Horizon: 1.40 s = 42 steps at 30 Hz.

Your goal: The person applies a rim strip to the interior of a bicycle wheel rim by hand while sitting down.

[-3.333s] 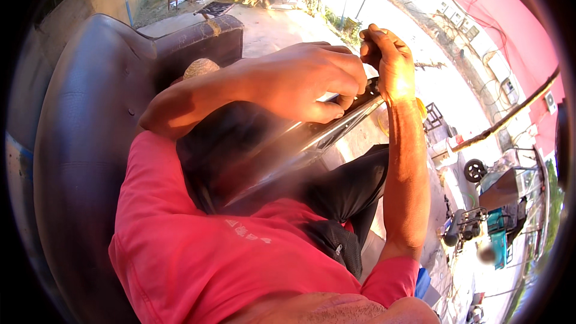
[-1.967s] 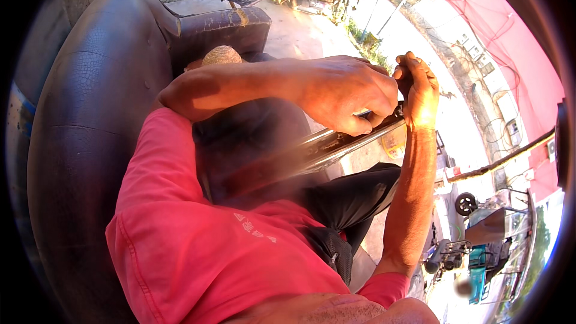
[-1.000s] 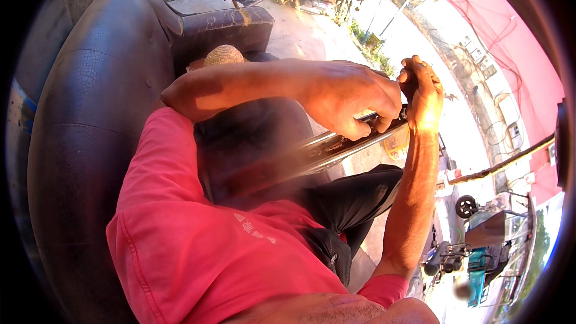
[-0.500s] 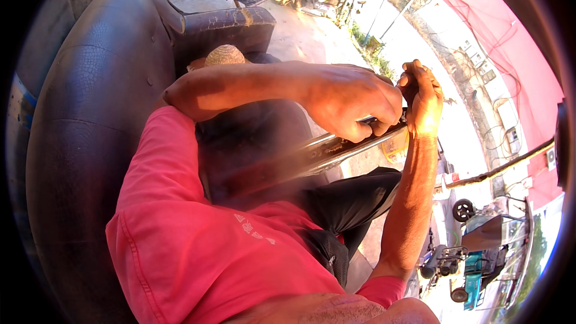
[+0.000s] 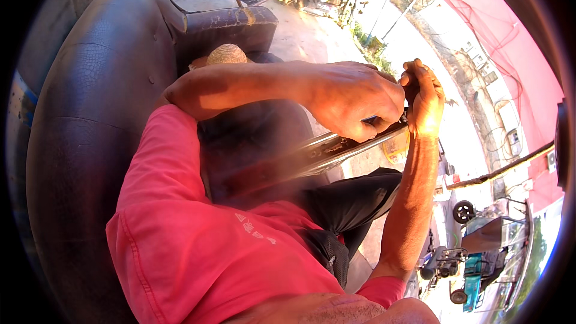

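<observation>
hard sunlight bleaches the ground (image 5: 465, 138) nearly to white, while the sofa (image 5: 78, 144) lies dimmer, a soft sheen along its back's top edge. the right hand (image 5: 425, 99) glows orange; a shadow patch darkens the left forearm (image 5: 252, 87). hazy blur swallows the lower end of the metal rail (image 5: 327, 159). fisheye distortion bends everything toward black corners, with bluish fringing at lower right.
</observation>
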Motion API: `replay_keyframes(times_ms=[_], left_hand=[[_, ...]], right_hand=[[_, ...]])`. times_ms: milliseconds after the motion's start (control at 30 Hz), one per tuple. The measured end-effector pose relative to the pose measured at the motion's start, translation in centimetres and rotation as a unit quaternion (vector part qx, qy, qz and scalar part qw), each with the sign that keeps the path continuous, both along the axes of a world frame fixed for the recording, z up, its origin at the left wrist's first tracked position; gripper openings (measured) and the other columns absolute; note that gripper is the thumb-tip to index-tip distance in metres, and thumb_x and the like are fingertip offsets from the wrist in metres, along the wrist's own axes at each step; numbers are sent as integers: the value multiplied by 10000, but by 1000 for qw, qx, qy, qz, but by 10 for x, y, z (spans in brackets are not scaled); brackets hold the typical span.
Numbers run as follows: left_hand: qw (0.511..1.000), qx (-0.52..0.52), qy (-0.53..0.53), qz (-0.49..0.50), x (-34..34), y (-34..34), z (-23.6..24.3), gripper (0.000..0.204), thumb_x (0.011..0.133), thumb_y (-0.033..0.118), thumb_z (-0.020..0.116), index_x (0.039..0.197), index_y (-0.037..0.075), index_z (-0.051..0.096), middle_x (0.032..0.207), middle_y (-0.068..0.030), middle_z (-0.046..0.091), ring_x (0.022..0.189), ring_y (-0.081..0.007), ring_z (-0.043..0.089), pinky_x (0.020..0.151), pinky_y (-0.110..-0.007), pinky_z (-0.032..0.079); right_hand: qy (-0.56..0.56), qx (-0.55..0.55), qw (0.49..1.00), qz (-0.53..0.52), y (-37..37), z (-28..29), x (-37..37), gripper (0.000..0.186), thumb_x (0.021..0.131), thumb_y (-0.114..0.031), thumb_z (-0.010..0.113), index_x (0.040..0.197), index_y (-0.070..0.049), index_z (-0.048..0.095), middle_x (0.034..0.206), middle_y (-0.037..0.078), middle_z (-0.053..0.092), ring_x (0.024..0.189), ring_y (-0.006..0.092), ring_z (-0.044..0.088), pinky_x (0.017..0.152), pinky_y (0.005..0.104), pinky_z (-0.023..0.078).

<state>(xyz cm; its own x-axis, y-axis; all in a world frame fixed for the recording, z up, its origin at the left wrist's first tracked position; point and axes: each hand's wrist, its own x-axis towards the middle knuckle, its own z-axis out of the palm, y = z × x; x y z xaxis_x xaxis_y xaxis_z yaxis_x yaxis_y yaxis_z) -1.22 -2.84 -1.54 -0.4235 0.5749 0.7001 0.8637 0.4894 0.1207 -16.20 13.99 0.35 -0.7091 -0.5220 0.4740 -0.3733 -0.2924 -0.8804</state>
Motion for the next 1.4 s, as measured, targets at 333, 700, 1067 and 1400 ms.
replay_keyframes(times_ms=[333,700,1067,1400], left_hand=[[999,4,25,-40,-5,1,0,72,763,79,708,788,63,642,907,-95,632,942,-317,652,832,-436,530],[999,-22,-26,-26,-2,-2,4,94,795,76,721,825,57,634,1089,-91,668,1088,-317,631,948,-439,501],[999,-22,-38,-22,0,-3,5,87,794,74,720,804,51,637,1104,-90,671,1085,-315,635,953,-439,503],[999,-22,-41,-14,1,-3,4,87,791,63,716,817,49,634,1091,-90,669,1086,-312,632,953,-433,502]], right_hand=[[1,13,1000,10,2,0,-3,267,1033,-253,684,981,5,726,730,46,668,666,138,611,656,278,515],[7,20,1000,1,2,0,-4,271,1030,-259,687,990,5,730,739,43,670,668,135,611,662,276,518],[7,36,999,9,3,0,-7,269,1060,-248,642,1059,4,735,785,31,679,698,107,607,670,246,483],[1,18,1000,2,1,0,-3,273,1034,-259,683,985,6,732,737,41,670,669,129,611,663,275,519]])
